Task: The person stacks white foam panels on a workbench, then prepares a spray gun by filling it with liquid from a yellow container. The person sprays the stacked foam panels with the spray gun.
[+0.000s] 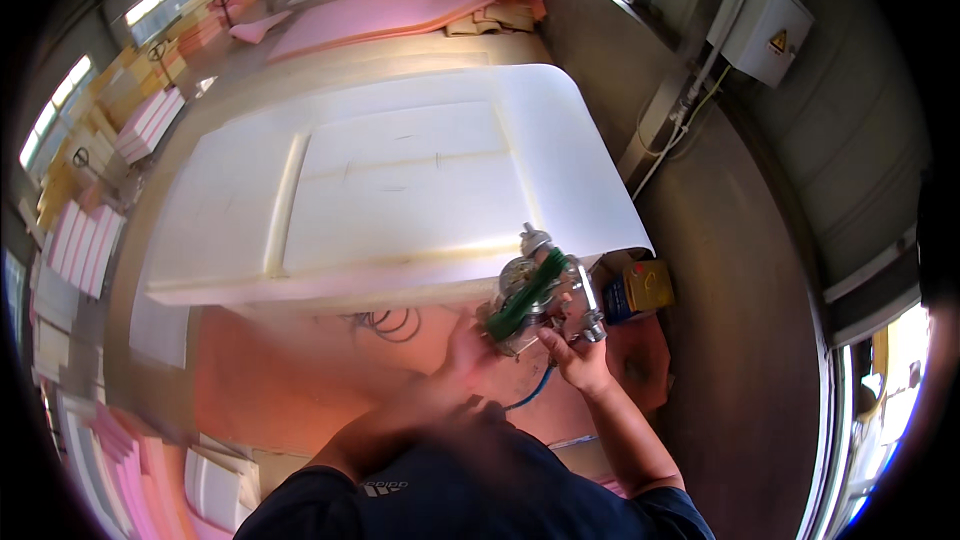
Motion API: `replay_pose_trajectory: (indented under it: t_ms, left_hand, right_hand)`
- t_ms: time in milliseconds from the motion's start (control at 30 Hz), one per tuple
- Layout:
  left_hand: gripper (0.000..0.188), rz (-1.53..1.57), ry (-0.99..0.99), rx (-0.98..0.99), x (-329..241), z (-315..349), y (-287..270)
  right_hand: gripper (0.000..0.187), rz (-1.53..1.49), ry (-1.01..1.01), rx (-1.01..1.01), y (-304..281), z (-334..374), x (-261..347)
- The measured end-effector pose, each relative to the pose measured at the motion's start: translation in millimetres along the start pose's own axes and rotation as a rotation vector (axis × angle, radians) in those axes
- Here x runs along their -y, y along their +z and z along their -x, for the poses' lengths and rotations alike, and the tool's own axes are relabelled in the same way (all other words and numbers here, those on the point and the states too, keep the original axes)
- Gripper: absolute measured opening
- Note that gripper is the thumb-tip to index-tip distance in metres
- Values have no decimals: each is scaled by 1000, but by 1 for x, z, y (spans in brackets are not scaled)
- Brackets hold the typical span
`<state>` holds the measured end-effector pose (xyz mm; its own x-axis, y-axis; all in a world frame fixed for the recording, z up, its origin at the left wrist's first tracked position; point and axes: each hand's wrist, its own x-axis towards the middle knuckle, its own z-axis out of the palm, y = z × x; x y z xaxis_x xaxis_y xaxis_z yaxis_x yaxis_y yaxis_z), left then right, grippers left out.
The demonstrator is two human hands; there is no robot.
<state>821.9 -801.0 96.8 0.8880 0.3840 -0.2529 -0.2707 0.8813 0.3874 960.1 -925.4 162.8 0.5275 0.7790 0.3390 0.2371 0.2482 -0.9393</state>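
Observation:
My right hand (578, 362) is closed round the lower side of a metal spray gun (576, 302) with a green handle and a round silvery cup-like part. A blue hose (533, 392) runs down from beneath it toward my body. My left hand (468, 348) is at the gun's left side, smeared by motion, so its fingers cannot be made out. Just beyond the gun lies a large white panel (400, 185) with rounded far-right corner, a raised strip and yellowish lines across it. The gun overlaps its near right corner.
Under the panel's near edge is an orange-red surface (290, 380) with coiled thin cable (390, 320). A blue and yellow box (642, 288) stands right of the gun. Pink foam sheets (390, 15) lie at the back. On the right wall hangs an electrical box (765, 25).

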Motion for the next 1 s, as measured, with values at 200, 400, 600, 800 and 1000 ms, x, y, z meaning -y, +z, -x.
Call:
replay_pose_trajectory:
  t_ms: [200, 400, 600, 800, 1000]
  left_hand:
    - [84, -3, -204, -33, -13, -35, -58]
    - [82, -24, -323, 87, -24, -39, -30]
    - [79, 71, -419, 104, 7, -59, -53]
    - [73, -241, -567, -96, 34, -89, -77]
    - [59, -634, -447, -6, 9, -100, -86]
  right_hand:
    - [13, 188, 173, -253, 26, 17, -6]
    - [15, 122, 62, -284, 32, 34, 1]
    - [16, 345, 48, -337, 12, 54, -28]
    - [18, 288, 77, -432, -16, 58, -49]
    - [10, 292, 62, -384, -53, 29, -27]
